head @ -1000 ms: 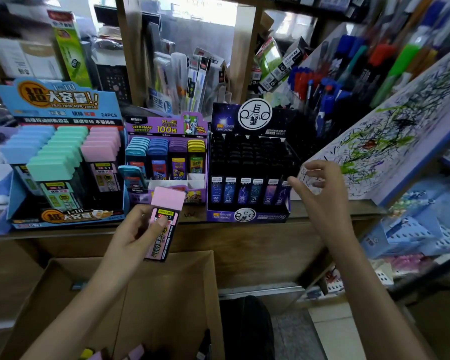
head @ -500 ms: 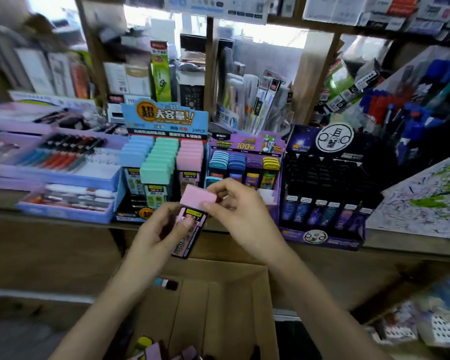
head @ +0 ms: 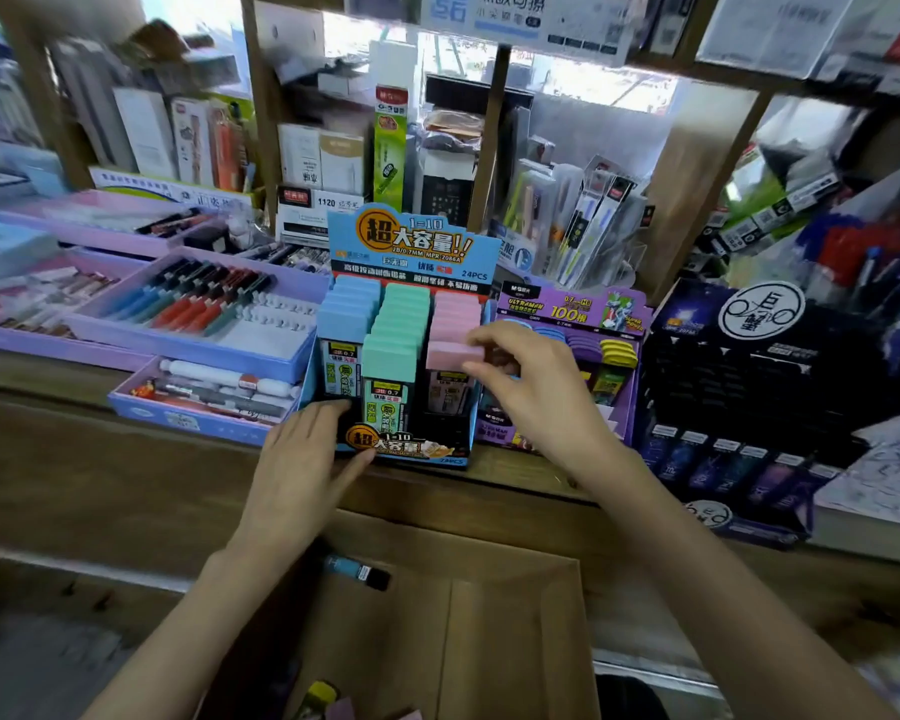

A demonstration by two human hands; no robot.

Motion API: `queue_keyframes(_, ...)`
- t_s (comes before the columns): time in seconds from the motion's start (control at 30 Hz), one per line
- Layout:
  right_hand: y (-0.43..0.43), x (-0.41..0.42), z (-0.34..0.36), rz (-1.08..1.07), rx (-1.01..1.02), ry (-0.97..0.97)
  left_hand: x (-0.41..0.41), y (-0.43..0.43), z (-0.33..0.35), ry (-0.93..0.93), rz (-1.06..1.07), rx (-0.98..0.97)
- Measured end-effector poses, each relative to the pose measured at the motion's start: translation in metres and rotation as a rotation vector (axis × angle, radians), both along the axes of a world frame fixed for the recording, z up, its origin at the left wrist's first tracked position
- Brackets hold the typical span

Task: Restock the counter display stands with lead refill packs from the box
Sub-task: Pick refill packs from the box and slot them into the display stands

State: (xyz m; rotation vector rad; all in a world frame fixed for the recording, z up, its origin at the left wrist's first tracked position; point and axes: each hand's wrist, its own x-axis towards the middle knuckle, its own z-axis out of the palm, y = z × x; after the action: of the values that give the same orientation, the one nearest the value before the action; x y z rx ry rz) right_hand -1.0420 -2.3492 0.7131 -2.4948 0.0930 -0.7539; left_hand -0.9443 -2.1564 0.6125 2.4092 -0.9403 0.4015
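One wooden counter [head: 125,475] stands above the cardboard box [head: 515,641] and carries the blue display stand [head: 411,452]. Hands are apart. The left hand [head: 302,470] rests straight-fingered on the stand's front corner. The right hand [head: 536,387] pinches the pink refill pack [head: 450,356] by its cap, at the front of the pink column. Judged light, rigid and smooth: grip the cap sides.

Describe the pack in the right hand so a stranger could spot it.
Find the blue display stand mid-counter, with blue, green and pink columns. The pack stands frontmost in the pink column. Alone among its neighbours, the right hand pinches its cap.
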Motion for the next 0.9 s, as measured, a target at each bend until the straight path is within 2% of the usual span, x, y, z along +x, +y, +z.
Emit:
queue_keyframes(0.2, -0.003, 0.006, -0.005, -0.029, -0.029, 0.027, 0.0, 0.0, -0.003, -0.061, 0.001, 0.037)
queue_keyframes(0.47, -0.008, 0.02, -0.011, -0.127, -0.347, -0.001, -0.001, 0.003, 0.001, -0.02, -0.02, 0.037)
queue_keyframes(0.57, -0.007, 0.019, -0.007, -0.13, -0.392, 0.047, -0.007, 0.009, 0.009, 0.004, -0.075, -0.054)
queue_keyframes(0.67, 0.0, -0.003, -0.012, -0.087, -0.363, -0.067, -0.02, 0.026, 0.006, -0.059, -0.104, -0.136)
queue_keyframes(0.73, 0.009, -0.026, -0.028, 0.035, -0.289, -0.148, -0.028, 0.043, -0.009, -0.046, -0.092, -0.153)
queue_keyframes(0.8, 0.019, -0.049, -0.059, 0.157, -0.278, -0.064, -0.034, 0.061, -0.036, 0.015, -0.032, -0.103)
queue_keyframes(0.9, 0.037, -0.069, -0.123, 0.23, -0.229, 0.32, -0.035, 0.082, -0.087, 0.311, 0.106, 0.012)
